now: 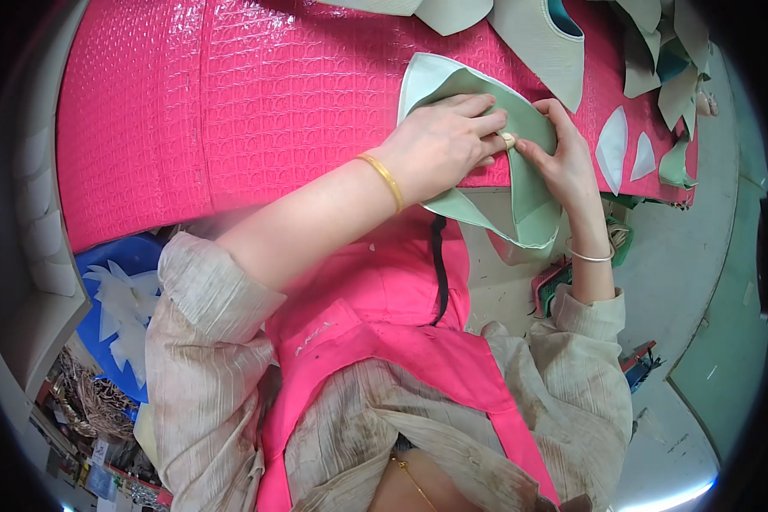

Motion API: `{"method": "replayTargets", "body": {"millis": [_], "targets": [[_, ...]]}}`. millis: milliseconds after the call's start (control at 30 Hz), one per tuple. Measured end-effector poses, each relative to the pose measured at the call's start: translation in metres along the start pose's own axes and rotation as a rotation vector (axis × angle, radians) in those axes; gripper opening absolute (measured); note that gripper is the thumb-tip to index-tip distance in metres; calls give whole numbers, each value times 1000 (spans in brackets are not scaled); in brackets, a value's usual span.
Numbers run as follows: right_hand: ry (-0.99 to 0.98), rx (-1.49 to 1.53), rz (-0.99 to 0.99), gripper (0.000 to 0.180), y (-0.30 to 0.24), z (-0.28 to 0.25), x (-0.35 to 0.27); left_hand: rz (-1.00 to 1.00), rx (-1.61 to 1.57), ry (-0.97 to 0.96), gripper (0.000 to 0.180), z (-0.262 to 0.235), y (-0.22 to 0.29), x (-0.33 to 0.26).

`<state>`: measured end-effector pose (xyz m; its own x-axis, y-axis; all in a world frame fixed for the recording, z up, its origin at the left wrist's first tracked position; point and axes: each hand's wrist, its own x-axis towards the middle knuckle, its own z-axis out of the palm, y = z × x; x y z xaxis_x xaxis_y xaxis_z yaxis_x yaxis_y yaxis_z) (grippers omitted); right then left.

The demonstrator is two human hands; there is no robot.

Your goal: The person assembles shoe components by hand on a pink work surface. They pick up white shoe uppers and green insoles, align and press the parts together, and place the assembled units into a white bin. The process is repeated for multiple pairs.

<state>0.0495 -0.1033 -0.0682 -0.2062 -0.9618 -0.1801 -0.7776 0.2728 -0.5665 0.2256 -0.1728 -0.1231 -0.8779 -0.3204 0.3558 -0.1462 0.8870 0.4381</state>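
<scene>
A pale green cut piece of soft sheet material (452,85) lies folded at the near edge of a table covered in glossy pink embossed sheet (230,102). My left hand (439,141), with a gold bangle on the wrist, presses flat on the piece and pinches its fold. My right hand (563,158), with a silver bangle, pinches the same fold from the right, fingertips meeting those of the left hand. The lower part of the piece (529,218) hangs over the table edge.
More pale green and teal cut pieces (546,38) are piled at the far right of the table. Two small white curved pieces (613,145) lie right of my hands. A blue tub (124,256) with white cut pieces sits low on the left. Grey floor lies to the right.
</scene>
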Motion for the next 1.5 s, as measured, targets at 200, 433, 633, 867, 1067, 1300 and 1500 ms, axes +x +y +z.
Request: {"method": "replayTargets", "body": {"millis": [200,433,633,867,1067,1300,1500], "targets": [[90,-38,281,49,11,-8,-34,41,106,-42,32,6,7,5],[11,655,246,66,19,-2,-50,-1,-101,-5,34,13,-7,13],[-94,245,80,56,30,7,-66,-48,-171,-35,35,9,-10,17],[-274,-151,-40,58,3,-4,-49,39,-76,-87,36,2,-11,16],[-167,-155,-80,50,8,3,-73,54,-49,-162,40,1,-12,18],[111,-372,-255,53,12,24,-58,10,-68,-122,39,1,-9,16],[-104,-411,-237,62,20,12,-68,-65,-181,-109,39,-3,-10,17]]}}
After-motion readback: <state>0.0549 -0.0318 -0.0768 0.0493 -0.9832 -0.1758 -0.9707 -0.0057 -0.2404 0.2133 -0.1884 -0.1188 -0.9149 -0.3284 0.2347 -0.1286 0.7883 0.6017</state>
